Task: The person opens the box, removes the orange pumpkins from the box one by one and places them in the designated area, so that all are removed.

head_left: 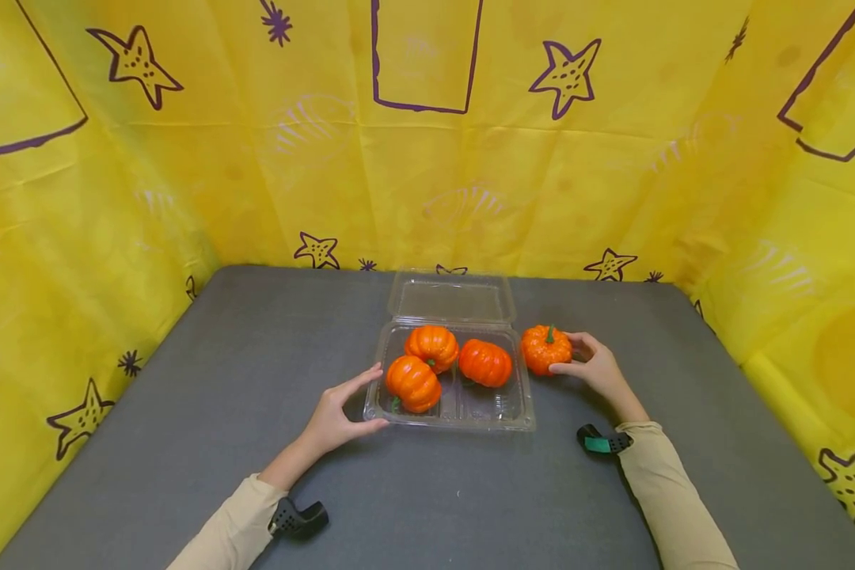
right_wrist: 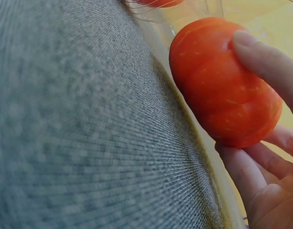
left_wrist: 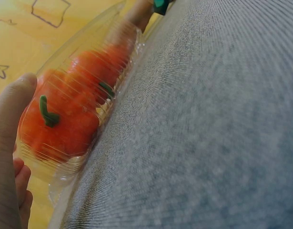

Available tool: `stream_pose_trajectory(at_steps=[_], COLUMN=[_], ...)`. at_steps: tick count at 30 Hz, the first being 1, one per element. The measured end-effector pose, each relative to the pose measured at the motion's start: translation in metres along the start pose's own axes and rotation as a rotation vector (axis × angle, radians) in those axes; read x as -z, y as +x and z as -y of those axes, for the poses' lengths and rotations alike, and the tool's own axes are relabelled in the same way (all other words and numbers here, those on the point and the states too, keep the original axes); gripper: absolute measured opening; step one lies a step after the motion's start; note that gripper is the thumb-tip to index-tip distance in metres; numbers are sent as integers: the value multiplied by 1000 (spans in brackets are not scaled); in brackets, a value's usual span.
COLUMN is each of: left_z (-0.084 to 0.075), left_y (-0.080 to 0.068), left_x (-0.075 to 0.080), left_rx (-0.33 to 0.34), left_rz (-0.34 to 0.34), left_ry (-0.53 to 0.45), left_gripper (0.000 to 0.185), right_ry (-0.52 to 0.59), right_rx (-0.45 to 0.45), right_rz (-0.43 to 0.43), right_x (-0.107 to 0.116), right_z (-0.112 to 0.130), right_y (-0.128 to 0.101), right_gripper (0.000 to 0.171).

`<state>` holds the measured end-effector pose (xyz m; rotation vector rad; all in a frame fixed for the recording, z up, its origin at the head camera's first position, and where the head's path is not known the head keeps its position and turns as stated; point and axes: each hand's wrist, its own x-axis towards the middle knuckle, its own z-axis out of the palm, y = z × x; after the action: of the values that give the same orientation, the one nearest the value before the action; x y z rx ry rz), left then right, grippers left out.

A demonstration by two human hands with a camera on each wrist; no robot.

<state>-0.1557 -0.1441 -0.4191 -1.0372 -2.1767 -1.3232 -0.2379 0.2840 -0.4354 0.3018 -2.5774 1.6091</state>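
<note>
1. Head view: a small orange pumpkin sitting on the grey table, just beside the right wall of a clear clamshell container and outside it. Gripped from its right side by the right hand — fingers curled over the top, thumb at the near side. Three more pumpkins lying inside the tray, lid flung open at the back. Left hand spread against the container's left wall, fingers straight, thumb along the near corner, steadying and not clutching.

2. Left wrist view: thin ribbed plastic of the container pressed close to the left hand's thumb, with a pumpkin and its green stem visible through the wall. Probably flimsy and springy, best held by the rim or corners, apt to slide on the cloth if left unbraced.

3. Right wrist view: the held pumpkin glossy and smooth, pinched between a fingertip above and fingers below. Likely light, hollow and rigid, a little slippery — safest taken round the widest part, not by the stem.
</note>
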Motion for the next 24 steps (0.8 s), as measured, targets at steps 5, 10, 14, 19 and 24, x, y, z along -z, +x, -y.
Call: stream_pose_trajectory(at_steps=[5,10,14,19,24], left_z=[-1,-2,-2,-2,-3], left_y=[0,1,0,0,1], left_x=[0,0,0,0,1], left_rx=[-3,-5,-6,-4,-5], left_rz=[-5,-5,-1,0,1], left_ry=[2,1,-1,0,-2], left_gripper=[67,67,67,66,66], right_ry=[-8,-4,-15,-16,17], right_rx=[-4,-9,-16,-39,-77], right_rz=[11,24,33,50,94], right_x=[0,0,0,1,3], right_z=[-1,-2,-3,-3,-3], right_y=[0,1,0,1,2], right_gripper=[60,61,62,64,68])
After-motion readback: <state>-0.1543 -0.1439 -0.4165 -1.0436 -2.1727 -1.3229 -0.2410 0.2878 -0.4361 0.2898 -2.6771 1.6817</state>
